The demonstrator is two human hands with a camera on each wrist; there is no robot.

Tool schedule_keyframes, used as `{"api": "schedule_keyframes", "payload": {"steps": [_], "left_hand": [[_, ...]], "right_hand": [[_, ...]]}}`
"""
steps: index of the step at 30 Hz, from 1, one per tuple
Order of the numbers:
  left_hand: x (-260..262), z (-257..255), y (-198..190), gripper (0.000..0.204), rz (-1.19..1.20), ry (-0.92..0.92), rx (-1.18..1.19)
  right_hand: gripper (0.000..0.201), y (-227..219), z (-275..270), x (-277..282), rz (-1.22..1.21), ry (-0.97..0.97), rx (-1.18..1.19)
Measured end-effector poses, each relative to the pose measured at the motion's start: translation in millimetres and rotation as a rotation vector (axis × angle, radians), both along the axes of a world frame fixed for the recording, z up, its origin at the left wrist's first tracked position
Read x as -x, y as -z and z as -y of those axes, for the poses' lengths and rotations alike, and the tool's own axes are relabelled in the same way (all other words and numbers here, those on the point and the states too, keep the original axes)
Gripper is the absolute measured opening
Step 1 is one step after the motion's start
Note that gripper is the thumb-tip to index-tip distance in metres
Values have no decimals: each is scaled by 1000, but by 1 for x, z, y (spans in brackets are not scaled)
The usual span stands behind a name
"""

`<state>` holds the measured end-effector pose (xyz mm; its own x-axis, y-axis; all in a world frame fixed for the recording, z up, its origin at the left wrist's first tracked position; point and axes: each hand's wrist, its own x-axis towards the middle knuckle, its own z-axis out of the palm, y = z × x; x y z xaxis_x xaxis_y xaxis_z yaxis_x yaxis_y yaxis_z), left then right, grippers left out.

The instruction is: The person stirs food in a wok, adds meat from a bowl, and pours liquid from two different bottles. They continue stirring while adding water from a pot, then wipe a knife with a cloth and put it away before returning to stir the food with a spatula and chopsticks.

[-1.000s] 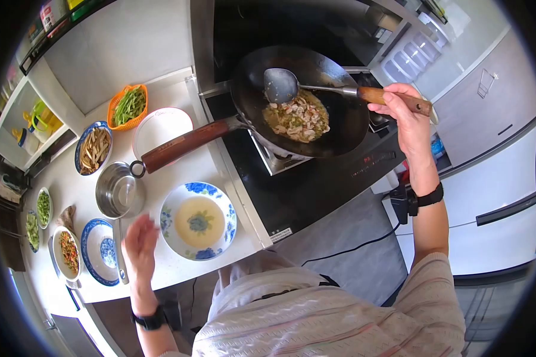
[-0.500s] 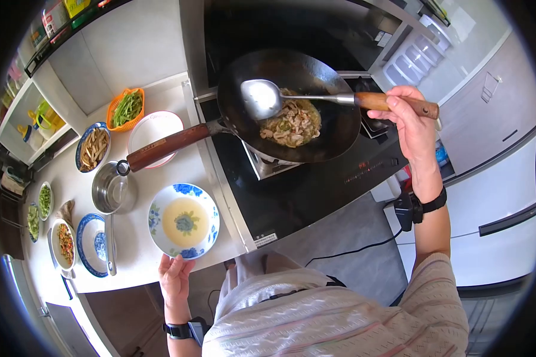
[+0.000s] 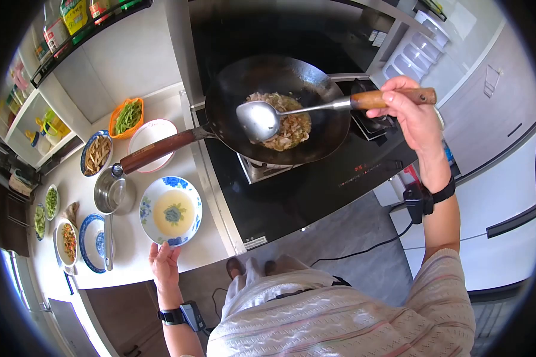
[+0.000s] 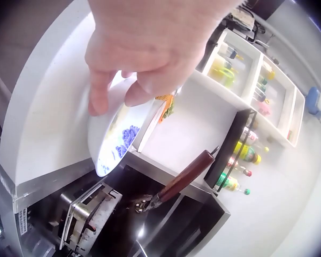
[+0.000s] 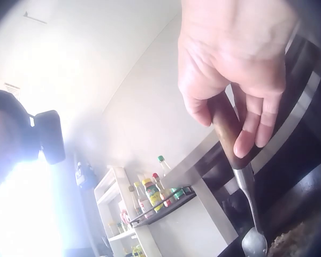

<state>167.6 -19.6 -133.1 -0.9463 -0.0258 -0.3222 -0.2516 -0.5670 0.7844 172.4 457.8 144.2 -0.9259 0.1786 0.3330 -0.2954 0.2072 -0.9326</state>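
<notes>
In the head view my left hand (image 3: 165,265) pinches the near rim of a white bowl (image 3: 147,208) with blue flowers. Pale, cloudy liquid fills its bottom. The left wrist view has thumb and fingers at the rim of this bowl (image 4: 99,142). My right hand (image 3: 415,116) grips the wooden handle of a metal wok spatula (image 3: 259,121), its fingers curled round it in the right wrist view. The spatula's head overlaps the chopped, cooked food (image 3: 295,128) in a dark wok (image 3: 321,80), hiding some of it. Nobody holds the wok's long wooden handle (image 3: 161,150).
The wok sits on a black stove (image 3: 315,190). Left on the counter are a steel saucepan (image 3: 106,193), a blue-rimmed plate (image 3: 84,241), an orange basket (image 3: 140,122) of green strips, a red-rimmed white bowl (image 3: 142,138) and several small dishes of cut food. The wok handle reaches over the counter.
My left hand has come from beside the saucepan to the flowered bowl's rim and grips it. The spatula head has shifted toward the near left of the wok. The head view has shifted too.
</notes>
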Motion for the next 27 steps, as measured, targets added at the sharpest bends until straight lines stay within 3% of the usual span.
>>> {"api": "schedule_keyframes", "payload": {"steps": [3, 5, 7, 9, 13, 21, 27], "left_hand": [[1, 4, -4, 32, -31, -88, 7], [-6, 16, -24, 42, 123, -27, 317], [-10, 35, -44, 49, 43, -161, 629], [0, 67, -70, 49, -194, -241, 680], [29, 72, -187, 47, -521, -337, 803], [151, 46, -322, 54, -758, -348, 1056], [281, 23, -352, 60, -845, -415, 1225]], "right_hand": [[7, 17, -4, -9, -93, 104, -41], [5, 23, -14, -14, -156, 189, 29], [5, 28, -25, -23, -201, 237, 63], [6, 34, -35, -31, -185, 285, 86], [9, 42, -33, -40, -157, 311, 113], [12, 42, -21, -41, -133, 432, 87], [12, 45, -10, -39, -126, 495, 95]]}}
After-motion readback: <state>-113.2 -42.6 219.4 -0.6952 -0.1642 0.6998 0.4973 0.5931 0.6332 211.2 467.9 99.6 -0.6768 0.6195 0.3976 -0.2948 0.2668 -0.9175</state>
